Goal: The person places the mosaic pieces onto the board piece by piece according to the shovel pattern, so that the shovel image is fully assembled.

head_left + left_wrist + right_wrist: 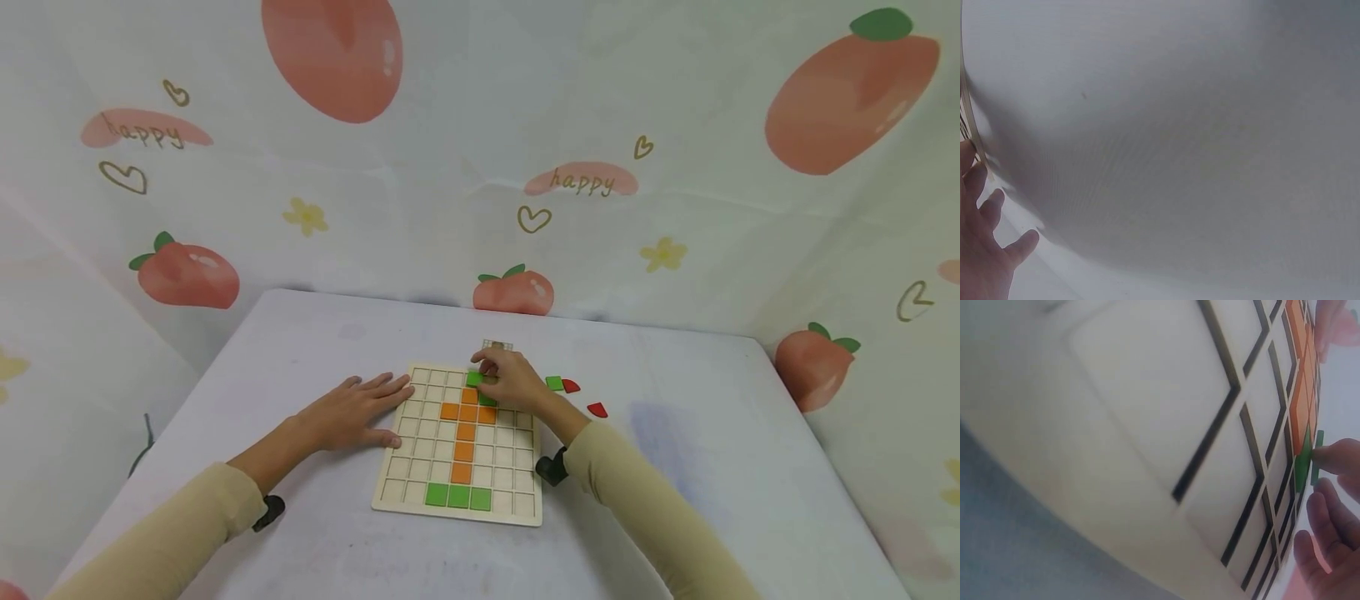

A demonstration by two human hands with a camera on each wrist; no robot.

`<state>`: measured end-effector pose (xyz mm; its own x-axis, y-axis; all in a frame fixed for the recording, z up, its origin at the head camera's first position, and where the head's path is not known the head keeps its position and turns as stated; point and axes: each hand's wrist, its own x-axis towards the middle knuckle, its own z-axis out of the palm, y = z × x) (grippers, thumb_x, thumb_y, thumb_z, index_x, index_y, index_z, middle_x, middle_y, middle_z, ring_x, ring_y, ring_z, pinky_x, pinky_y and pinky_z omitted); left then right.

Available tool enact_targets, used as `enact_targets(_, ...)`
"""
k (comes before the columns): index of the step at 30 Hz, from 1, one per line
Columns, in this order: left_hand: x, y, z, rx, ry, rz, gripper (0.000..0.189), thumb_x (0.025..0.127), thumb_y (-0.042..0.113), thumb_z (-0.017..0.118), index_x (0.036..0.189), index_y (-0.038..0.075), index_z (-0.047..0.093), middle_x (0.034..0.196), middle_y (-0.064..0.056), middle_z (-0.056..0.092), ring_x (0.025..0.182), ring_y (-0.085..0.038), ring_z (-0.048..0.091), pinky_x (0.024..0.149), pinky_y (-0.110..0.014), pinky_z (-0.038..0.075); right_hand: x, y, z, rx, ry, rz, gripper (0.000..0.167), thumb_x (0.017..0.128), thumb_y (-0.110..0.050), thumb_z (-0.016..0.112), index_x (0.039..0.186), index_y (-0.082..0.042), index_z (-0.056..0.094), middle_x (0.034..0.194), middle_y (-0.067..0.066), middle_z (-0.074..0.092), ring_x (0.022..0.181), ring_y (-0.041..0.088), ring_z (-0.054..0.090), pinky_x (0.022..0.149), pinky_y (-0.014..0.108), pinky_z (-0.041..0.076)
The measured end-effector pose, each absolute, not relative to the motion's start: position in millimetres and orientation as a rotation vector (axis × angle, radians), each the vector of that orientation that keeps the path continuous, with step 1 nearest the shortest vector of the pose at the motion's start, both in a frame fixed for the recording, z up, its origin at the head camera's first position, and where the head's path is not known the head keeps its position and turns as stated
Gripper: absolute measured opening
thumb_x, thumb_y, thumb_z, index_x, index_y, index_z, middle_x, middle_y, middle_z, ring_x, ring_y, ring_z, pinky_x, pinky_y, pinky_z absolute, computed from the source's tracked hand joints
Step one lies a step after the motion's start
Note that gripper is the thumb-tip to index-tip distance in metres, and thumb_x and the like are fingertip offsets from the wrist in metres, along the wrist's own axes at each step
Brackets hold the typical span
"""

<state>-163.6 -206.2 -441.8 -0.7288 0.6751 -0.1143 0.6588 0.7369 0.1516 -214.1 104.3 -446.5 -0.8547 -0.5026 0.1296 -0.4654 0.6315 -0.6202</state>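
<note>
A wooden grid board point(420, 492) lies on the table, bearing a cross of orange square tiles point(465, 432) and a row of green square tiles point(458, 496) near its front edge. My right hand point(517, 383) is over the board's far rows and pinches a green square tile point(1318, 456) between thumb and finger. Another green tile point(1302, 465) sits in the board right beside it, partly under the hand in the head view. With fingers spread, my left hand point(348, 415) rests at the board's left edge, fingertips and thumb on the rim.
Right of the board lie a loose green tile point(554, 383) and two red quarter-round pieces point(571, 386), one a little nearer. Behind the right hand is a small card with a grid picture point(497, 344). A patterned cloth wall point(420, 250) stands behind the table.
</note>
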Motion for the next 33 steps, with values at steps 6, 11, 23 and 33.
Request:
enact_targets(6,-162.1,-206.0,-441.2,1.077,2.777,0.157,0.085,0.092,0.066,0.053,0.156,0.014,0.034,0.162,-0.006,0.030,0.147,-0.036,0.029,0.108,-0.066,0.030,-213.7,102.4,-447.0,-0.809,2.787,-1.031,0.036,0.086,-0.006,0.074,0.121,-0.003,0.066,0.101,0.007,0.068,0.091,0.020,0.062,0.086,0.036,0.053)
enact_targets(11,-163.0,-206.4,-442.1,1.075,2.779,0.144,0.086,0.092,0.069,0.050,0.157,0.015,0.034,0.162,-0.006,0.030,0.147,-0.035,0.029,0.108,-0.065,0.030,-214.9,101.3,-447.8,-0.789,2.774,-1.024,0.037,0.086,-0.006,0.073,0.122,-0.004,0.065,0.102,0.007,0.068,0.092,0.020,0.061,0.088,0.035,0.053)
enact_targets(23,-162.4,-207.3,-441.9,1.078,2.781,0.145,0.085,0.092,0.067,0.052,0.157,0.015,0.034,0.162,-0.006,0.029,0.147,-0.035,0.029,0.108,-0.065,0.030,-215.1,100.7,-448.9,-0.787,2.762,-1.032,0.035,0.088,-0.007,0.073,0.121,-0.004,0.066,0.103,0.006,0.069,0.097,0.021,0.064,0.091,0.036,0.053)
enact_targets(33,-163.1,-207.6,-443.1,1.087,2.788,0.146,0.085,0.092,0.068,0.051,0.157,0.015,0.033,0.162,-0.006,0.029,0.147,-0.035,0.029,0.108,-0.065,0.030,-212.5,124.6,-440.4,-0.711,2.801,-1.007,0.035,0.088,-0.007,0.072,0.123,-0.005,0.066,0.105,0.004,0.069,0.098,0.020,0.062,0.091,0.038,0.052)
